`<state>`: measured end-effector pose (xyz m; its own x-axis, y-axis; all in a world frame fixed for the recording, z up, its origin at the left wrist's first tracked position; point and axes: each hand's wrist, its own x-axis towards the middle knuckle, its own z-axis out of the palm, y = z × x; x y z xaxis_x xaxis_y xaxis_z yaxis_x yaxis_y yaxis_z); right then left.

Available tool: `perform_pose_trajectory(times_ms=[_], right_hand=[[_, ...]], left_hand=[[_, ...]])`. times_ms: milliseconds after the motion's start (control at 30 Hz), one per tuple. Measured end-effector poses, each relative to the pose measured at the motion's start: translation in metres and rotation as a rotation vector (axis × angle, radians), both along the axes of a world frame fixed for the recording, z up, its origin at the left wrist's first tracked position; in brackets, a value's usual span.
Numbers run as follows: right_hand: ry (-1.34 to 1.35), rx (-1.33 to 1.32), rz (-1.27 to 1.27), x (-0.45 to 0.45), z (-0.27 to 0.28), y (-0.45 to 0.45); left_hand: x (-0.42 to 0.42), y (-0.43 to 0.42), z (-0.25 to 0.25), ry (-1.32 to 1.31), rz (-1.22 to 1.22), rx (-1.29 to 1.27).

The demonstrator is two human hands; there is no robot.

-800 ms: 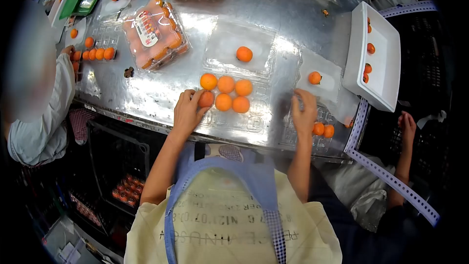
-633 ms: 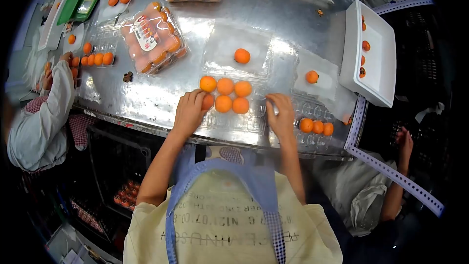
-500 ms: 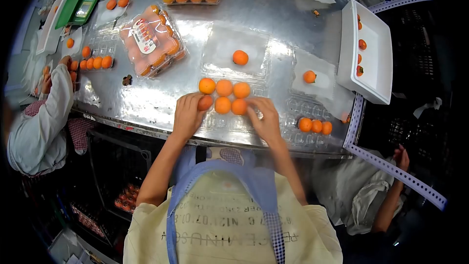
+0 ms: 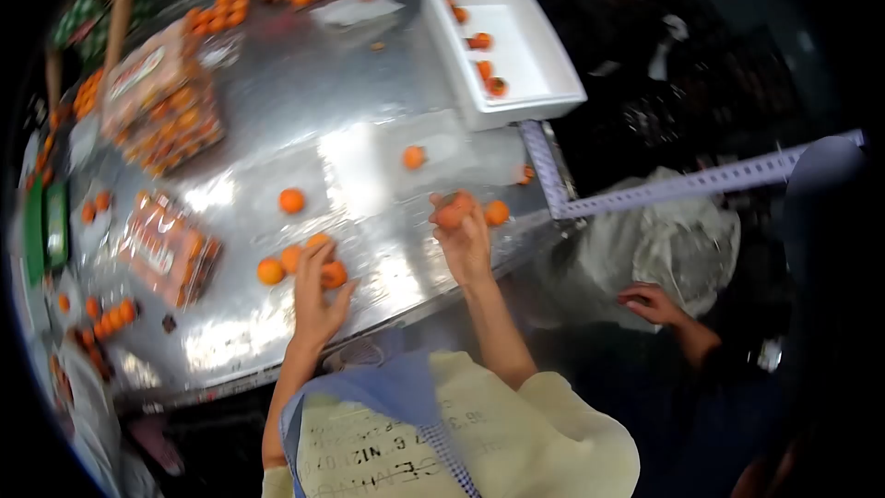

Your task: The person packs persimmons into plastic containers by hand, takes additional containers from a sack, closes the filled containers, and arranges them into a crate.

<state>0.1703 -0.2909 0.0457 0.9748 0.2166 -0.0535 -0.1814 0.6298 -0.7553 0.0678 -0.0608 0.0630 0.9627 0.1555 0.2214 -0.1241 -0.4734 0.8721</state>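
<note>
Sitting on the metal table [image 4: 304, 74], a white box [image 4: 539, 65] held several orange fruits gathered along its left inner wall. Far to the left, stacked clear packs [image 4: 161, 106] were filled with fruit, and nearer the person a labelled pack [image 4: 171, 249], also full, lay at a slant. Near the left hand [image 4: 318, 304], a cluster of fruits [image 4: 291, 258] sat close together in what looked like a clear tray [image 4: 373, 267], its cells hard to make out in the glare.

The held fruit [image 4: 453, 210] was round and reddish orange, a deeper shade than the loose fruit [image 4: 291, 200] beyond the cluster, and blur softened its outline. It was in the right hand [image 4: 468, 244], over the right part of the table, with another fruit [image 4: 496, 213] just beside.

The right hand pinched it between fingers and thumb. The left hand was spread at the cluster, thumb well apart from the fingers, one fruit showing between them; whether the fingertips touched it could not be told.
</note>
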Motion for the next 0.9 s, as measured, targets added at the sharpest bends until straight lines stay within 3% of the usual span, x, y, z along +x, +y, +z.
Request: perform_pose_trajectory(times_ms=[167,433,467,600,700,800,900], right_hand=[[-0.098,0.093,-0.352,0.001,0.025,-0.073],[-0.196,0.098,-0.607,-0.015,0.028,-0.127],[-0.205,0.134,-0.584,-0.015,0.024,-0.128],[-0.264,0.299,-0.57,-0.017,0.021,-0.136],[-0.165,0.338,-0.589,-0.016,0.032,-0.129],[-0.211,0.474,-0.47,-0.01,0.052,-0.119],[-0.268,0.44,-0.437,0.001,0.057,-0.108]], left_hand=[[-0.005,-0.006,-0.016,0.113,-0.013,-0.171],[0.001,-0.008,-0.02,0.109,-0.056,-0.172],[0.002,-0.004,-0.023,0.063,-0.086,-0.087],[-0.001,0.004,-0.045,0.094,-0.079,-0.225],[-0.001,0.01,-0.051,0.067,-0.053,-0.184],[0.001,0.02,-0.068,0.148,-0.116,-0.492],[-0.001,0.028,-0.069,0.161,-0.033,-0.223]])
